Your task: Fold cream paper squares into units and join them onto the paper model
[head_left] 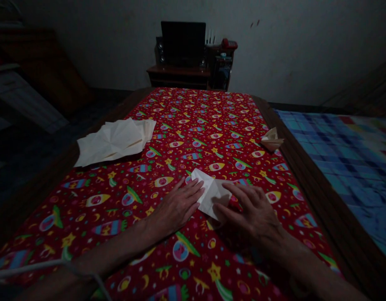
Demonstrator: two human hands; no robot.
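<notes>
A folded piece of white paper (pixel 210 193) lies on the red patterned cloth (pixel 193 138) that covers the table. My left hand (pixel 177 205) rests flat on the cloth with its fingers stretched out, the fingertips pressing the paper's left edge. My right hand (pixel 251 209) lies over the paper's right side, fingers spread and pressing down on it. Neither hand grips anything.
A stack of creased white paper sheets (pixel 114 140) lies at the table's left. A small folded paper figure (pixel 271 140) sits near the right edge. A blue checked mattress (pixel 346 163) lies to the right. A dark screen on a cabinet (pixel 183 46) stands against the far wall.
</notes>
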